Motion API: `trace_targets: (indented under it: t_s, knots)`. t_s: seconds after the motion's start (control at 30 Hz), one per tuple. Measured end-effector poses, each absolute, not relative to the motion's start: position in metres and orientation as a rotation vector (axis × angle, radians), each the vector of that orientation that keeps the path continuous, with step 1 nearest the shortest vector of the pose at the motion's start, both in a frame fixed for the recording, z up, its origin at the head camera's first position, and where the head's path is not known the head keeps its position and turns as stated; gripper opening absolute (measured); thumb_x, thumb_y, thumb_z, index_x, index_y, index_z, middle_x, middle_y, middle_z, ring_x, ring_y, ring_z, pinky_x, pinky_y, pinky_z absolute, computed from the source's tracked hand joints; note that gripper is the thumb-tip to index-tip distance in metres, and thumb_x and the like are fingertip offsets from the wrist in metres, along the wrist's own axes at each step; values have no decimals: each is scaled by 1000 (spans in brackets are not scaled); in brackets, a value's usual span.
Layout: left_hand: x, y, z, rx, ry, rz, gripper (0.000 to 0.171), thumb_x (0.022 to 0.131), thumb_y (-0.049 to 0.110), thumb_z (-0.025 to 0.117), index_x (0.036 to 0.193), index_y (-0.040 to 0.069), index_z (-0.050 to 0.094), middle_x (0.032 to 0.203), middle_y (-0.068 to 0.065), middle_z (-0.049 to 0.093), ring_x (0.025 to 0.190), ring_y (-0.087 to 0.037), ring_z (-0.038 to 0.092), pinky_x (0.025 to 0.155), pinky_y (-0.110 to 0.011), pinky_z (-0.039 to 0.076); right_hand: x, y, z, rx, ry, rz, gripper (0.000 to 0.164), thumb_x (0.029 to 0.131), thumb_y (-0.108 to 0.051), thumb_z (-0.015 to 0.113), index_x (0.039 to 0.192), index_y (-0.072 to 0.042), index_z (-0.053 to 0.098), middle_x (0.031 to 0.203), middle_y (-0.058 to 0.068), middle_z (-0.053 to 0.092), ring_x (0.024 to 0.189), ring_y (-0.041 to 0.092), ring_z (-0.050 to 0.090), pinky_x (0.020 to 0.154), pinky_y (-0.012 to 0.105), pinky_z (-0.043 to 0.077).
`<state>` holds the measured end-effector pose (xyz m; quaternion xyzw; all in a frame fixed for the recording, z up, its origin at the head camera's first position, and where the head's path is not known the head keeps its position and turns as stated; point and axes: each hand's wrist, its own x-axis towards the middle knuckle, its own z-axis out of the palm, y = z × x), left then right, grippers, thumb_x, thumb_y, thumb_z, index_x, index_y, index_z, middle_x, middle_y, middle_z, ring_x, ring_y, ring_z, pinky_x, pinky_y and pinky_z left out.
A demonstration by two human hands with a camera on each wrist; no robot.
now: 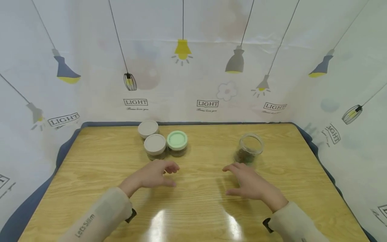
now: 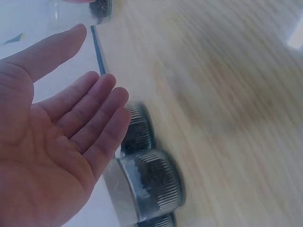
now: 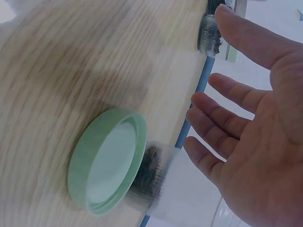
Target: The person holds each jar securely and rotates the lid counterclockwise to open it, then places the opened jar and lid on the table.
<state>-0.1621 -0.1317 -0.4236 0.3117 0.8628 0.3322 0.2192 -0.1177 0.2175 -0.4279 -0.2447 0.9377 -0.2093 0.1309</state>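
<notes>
My left hand (image 1: 156, 173) hovers over the table, thumb apart from relaxed fingers, holding nothing. Just beyond it stand two white-lidded jars (image 1: 155, 147) and a green-lidded jar (image 1: 177, 142). Ribbed glass and dark contents show on a jar (image 2: 154, 182) in the left wrist view. On the right, my right hand (image 1: 251, 183) is likewise raised with loosely spread fingers and holds nothing. Behind it is a lidless glass jar (image 1: 250, 148), dark stuff at its bottom. A loose green lid (image 3: 106, 161) lies hollow side up beside that jar; in the head view my right hand hides it.
The wooden table (image 1: 196, 201) runs back to a white cloth (image 1: 187, 77) printed with lamps, which also hangs along both sides. A dark blue edging (image 1: 217, 123) borders the tabletop. Light reflects off the table's near part.
</notes>
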Motion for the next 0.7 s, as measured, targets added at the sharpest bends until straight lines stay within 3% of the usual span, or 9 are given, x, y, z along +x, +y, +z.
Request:
trace_targets:
  t_s: [0.33, 0.7]
  knots:
    - [-180, -140, -396, 869, 2522, 846, 47, 83, 34, 74, 120, 10, 59, 116, -6, 63, 109, -25, 57, 95, -44, 48, -122, 204, -429, -743, 2713, -572, 69, 79, -38, 77, 135, -11, 48, 136, 11, 49, 125, 34, 44, 102, 63, 35]
    - [-224, -123, -382, 795, 2692, 624, 52, 84, 30, 73, 127, 6, 55, 125, -8, 61, 114, -24, 55, 98, -44, 45, -124, 195, -430, -769, 2673, -589, 69, 80, -38, 76, 135, -9, 47, 134, 13, 50, 124, 33, 44, 104, 64, 30]
